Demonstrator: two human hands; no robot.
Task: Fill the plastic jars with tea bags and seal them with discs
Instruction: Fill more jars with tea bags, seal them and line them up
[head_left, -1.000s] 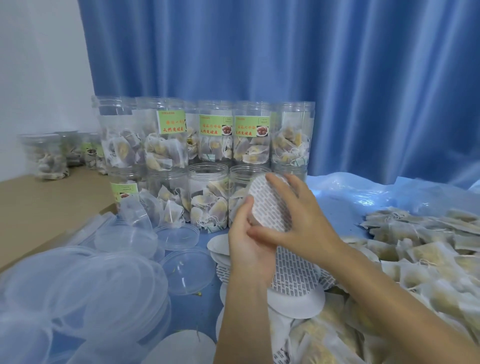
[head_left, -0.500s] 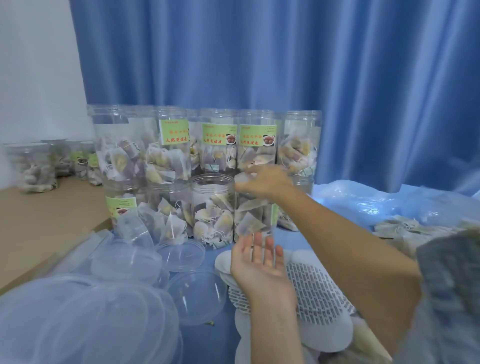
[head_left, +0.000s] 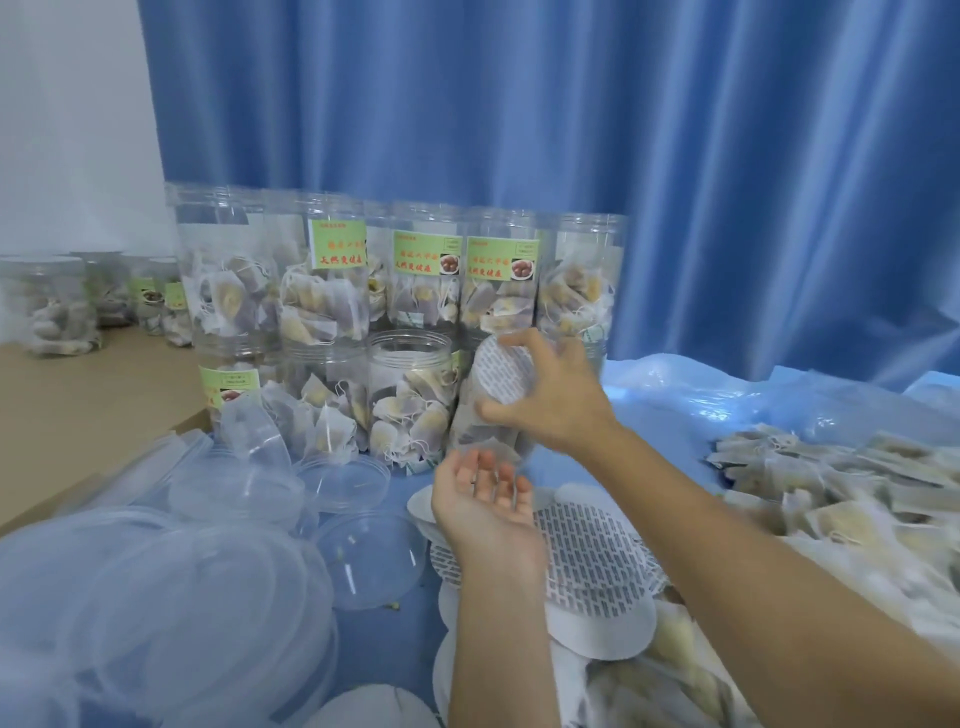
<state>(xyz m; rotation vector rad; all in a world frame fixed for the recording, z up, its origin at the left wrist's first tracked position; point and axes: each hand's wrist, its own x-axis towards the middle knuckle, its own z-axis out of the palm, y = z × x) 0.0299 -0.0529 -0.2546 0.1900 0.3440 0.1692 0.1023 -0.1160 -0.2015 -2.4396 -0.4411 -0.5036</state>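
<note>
- The right hand (head_left: 550, 400) is gripping a tilted tea-bag jar (head_left: 485, 415), fingers curled over its printed sealing disc (head_left: 501, 371).
- The left hand (head_left: 480, 499) is hovering palm-up beneath, fingers relaxed, holding nothing.

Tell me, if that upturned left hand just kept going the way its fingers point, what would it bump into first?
Most likely the tilted jar that the right hand grips just beyond the left hand, though depth is hard to judge.
</note>
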